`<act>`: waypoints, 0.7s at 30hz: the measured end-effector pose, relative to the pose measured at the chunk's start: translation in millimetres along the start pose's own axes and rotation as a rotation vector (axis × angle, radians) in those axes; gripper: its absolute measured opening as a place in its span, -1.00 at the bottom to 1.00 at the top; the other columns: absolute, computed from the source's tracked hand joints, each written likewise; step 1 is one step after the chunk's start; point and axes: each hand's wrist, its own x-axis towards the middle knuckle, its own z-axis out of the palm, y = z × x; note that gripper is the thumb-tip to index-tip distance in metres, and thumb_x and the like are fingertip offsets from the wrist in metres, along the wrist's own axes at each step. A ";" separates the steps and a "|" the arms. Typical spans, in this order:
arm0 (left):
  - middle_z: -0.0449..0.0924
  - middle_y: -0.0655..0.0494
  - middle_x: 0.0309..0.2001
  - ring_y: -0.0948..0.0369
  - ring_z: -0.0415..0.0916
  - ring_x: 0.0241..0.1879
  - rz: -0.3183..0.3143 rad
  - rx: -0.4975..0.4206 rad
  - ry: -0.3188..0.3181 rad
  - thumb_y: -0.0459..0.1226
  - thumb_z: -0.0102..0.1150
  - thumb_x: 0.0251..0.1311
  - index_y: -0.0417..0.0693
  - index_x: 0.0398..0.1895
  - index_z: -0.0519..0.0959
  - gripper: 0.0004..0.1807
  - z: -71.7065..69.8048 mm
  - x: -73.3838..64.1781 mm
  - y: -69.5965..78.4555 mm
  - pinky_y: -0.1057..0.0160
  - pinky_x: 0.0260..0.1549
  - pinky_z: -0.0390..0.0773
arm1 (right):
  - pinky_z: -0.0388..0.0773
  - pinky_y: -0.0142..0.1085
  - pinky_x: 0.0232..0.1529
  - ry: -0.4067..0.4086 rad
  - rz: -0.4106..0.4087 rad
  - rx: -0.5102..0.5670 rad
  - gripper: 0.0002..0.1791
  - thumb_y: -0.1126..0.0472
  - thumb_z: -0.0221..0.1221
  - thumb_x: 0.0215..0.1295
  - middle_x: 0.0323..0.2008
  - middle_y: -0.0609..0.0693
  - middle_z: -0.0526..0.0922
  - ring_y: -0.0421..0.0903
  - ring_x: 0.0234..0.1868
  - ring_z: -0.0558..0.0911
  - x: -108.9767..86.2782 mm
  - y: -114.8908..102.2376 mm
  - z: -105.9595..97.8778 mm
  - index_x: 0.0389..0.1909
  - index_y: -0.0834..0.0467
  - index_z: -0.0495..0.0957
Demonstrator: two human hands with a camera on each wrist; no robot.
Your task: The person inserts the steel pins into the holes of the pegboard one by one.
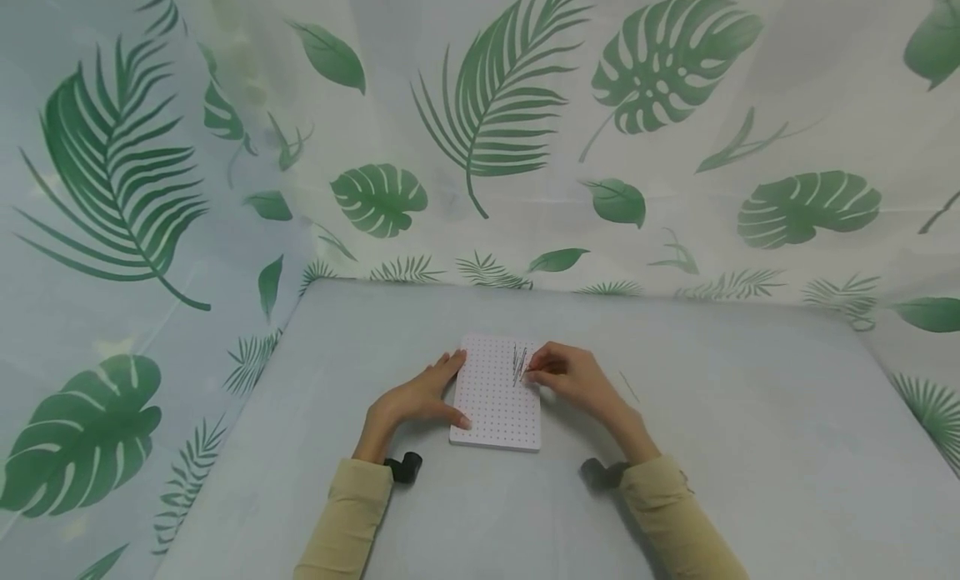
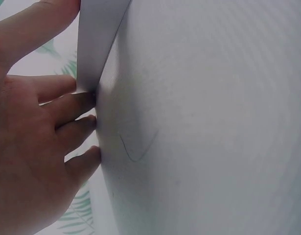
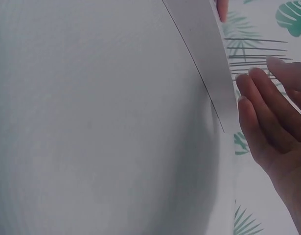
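Note:
A white board (image 1: pixel 495 413) with a grid of small dots lies on the table. Several thin dark sticks (image 1: pixel 518 365) stand up from its upper right part; from the side, in the right wrist view, these sticks (image 3: pixel 258 49) project from the board face. My left hand (image 1: pixel 420 397) is spread along the board's left side, thumb on its face near the lower left corner, fingers by the upper left edge. At the right edge my right hand (image 1: pixel 573 378) pinches a thin dark stick between thumb and forefinger, close beside the standing ones; the fingertips partly hide it.
A thin stick (image 1: pixel 628 386) lies on the table right of my right hand. In the left wrist view a fine V-shaped dark line (image 2: pixel 135 160) shows on the pale tabletop (image 2: pixel 214 147). A leaf-printed curtain (image 1: pixel 525 213) hangs behind and left of the table.

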 end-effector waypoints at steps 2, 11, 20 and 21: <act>-0.17 -0.15 0.67 -0.14 -0.26 0.66 0.001 0.003 0.001 -0.11 0.60 0.02 -0.13 0.68 -0.07 0.27 0.7 0.1 -0.5 -0.17 0.60 -0.11 | 0.73 -0.15 0.01 -0.006 0.007 -0.016 -0.88 0.35 0.40 0.24 -0.28 -0.01 0.79 -0.07 -0.17 0.78 -1.9 0.9 -3.1 -0.24 0.16 0.68; -0.16 -0.15 0.67 -0.14 -0.27 0.66 0.010 0.010 -0.002 -0.11 0.59 0.04 -0.14 0.67 -0.08 0.27 0.1 -0.1 -1.0 -0.17 0.60 -0.12 | 0.73 -0.10 0.01 -0.021 -0.010 -0.138 -0.88 0.35 0.38 0.25 -0.23 -0.04 0.79 -0.07 -0.14 0.77 -9.3 8.9 -20.0 -0.21 0.13 0.70; -0.18 -0.12 0.68 -0.10 -0.29 0.67 0.005 0.008 -0.002 -0.11 0.59 0.04 -0.11 0.68 -0.09 0.27 0.2 1.0 -1.2 -0.14 0.61 -0.13 | 0.68 -0.17 -0.09 -0.036 0.004 -0.245 -0.86 0.34 0.36 0.27 -0.26 -0.06 0.76 -0.15 -0.24 0.69 -19.2 19.7 -37.8 -0.16 0.15 0.72; -0.18 -0.13 0.68 -0.10 -0.28 0.67 0.006 0.007 0.000 -0.11 0.59 0.03 -0.11 0.68 -0.09 0.27 0.3 1.1 -1.2 -0.15 0.61 -0.13 | 0.66 -0.20 -0.11 -0.035 0.004 -0.252 -0.85 0.34 0.36 0.26 -0.28 -0.07 0.75 -0.16 -0.25 0.67 -20.7 20.3 -40.0 -0.16 0.15 0.72</act>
